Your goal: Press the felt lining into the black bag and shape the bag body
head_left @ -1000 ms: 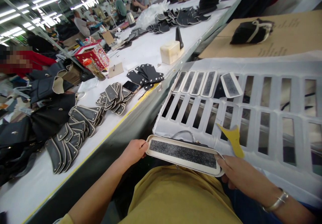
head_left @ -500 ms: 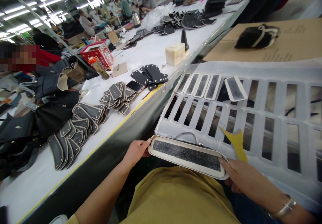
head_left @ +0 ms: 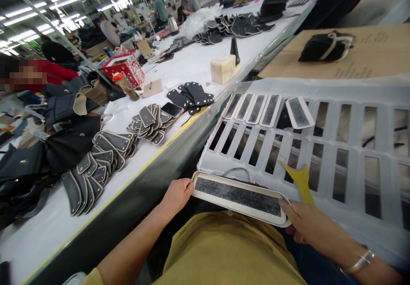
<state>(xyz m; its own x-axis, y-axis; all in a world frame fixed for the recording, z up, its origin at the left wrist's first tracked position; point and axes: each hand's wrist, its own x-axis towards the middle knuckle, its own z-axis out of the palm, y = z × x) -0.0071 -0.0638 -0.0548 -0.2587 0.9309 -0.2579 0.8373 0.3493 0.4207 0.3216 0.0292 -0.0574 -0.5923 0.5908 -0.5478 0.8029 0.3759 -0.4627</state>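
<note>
In front of my waist I hold a handbag (head_left: 237,195), its long cream-rimmed base with a dark speckled strip facing up. My left hand (head_left: 177,195) is closed, pinching the left corner of the rim. My right hand (head_left: 306,223) grips the other end, thumb on top and fingers curled beneath. The bag's body below the base is mostly hidden. Just beyond it lies a white plastic tray (head_left: 278,146) with rows of slots. A yellow notched tool (head_left: 301,182) rests on that tray near my right hand.
Cream-edged dark panels (head_left: 271,110) lie on the tray's far left. Along the white workbench (head_left: 179,69) are stacked dark pieces (head_left: 112,148), a phone (head_left: 173,110), a pale block (head_left: 221,69) and black bags (head_left: 73,135). A cardboard sheet (head_left: 378,45) lies beyond the tray. Other people sit farther back.
My left fingers have drawn in and tightened round the left corner of the bag's base. The bag has shifted very slightly; my right hand keeps its grip.
</note>
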